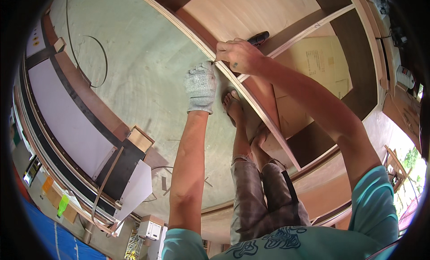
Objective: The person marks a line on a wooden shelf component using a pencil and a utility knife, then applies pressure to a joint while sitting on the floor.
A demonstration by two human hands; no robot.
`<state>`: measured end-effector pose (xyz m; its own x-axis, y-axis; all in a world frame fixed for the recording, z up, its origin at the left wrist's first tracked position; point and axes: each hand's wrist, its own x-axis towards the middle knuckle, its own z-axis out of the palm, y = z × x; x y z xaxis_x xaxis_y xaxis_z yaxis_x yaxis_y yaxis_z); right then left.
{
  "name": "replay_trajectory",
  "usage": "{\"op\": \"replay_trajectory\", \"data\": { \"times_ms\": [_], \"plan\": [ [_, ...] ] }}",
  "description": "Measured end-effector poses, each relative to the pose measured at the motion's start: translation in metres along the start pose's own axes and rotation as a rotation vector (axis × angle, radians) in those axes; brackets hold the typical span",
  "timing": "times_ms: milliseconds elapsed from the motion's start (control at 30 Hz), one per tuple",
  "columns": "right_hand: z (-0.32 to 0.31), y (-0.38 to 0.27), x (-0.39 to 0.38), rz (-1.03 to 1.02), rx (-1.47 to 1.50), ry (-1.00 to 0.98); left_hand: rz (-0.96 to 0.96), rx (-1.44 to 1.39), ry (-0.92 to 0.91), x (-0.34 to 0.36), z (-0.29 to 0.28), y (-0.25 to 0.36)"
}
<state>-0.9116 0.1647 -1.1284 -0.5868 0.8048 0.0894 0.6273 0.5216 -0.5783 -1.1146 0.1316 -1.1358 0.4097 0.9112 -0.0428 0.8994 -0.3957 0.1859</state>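
Note:
My left hand [200, 86], in a grey knit glove, is closed into a fist just left of the long plywood edge of a wooden cabinet frame [273, 134]. What its fingers hold, if anything, is hidden. My bare right hand [239, 56] is closed over that same edge, close to where a crosspiece [304, 29] meets it. A small dark bit shows between the two hands, too small to name. A black, handle-shaped object [258, 38] sticks out just beyond the right hand; whether I grip it cannot be made out.
Inside the frame lies a cardboard sheet [309, 72]. My sandalled foot [232, 103] stands on the floor beside the frame. A dark strip [106, 58] curls across the floor at the far left. Long white-and-black panels [67, 112] and a small wooden box [140, 139] stand on the left.

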Motion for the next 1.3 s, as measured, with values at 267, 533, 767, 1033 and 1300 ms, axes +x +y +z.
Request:
{"op": "replay_trajectory", "data": {
  "times_ms": [267,533,767,1033,1300],
  "plan": [
    [0.009,-0.007,-0.042,0.025,0.001,0.026,0.055,-0.054,0.04,-0.027,0.006,0.024],
    [0.006,-0.018,-0.057,0.042,0.007,-0.081,0.057,-0.083,-0.058,-0.045,0.006,0.036],
    [-0.007,-0.003,-0.025,-0.048,-0.014,0.015,0.015,-0.006,-0.079,-0.016,-0.006,0.028],
    [0.003,-0.015,-0.054,0.017,0.002,-0.091,0.051,-0.086,-0.03,-0.037,0.007,0.032],
    [-0.006,-0.038,-0.066,0.025,-0.127,-0.205,0.025,-0.036,-0.107,-0.064,0.012,0.051]
  ]
}}
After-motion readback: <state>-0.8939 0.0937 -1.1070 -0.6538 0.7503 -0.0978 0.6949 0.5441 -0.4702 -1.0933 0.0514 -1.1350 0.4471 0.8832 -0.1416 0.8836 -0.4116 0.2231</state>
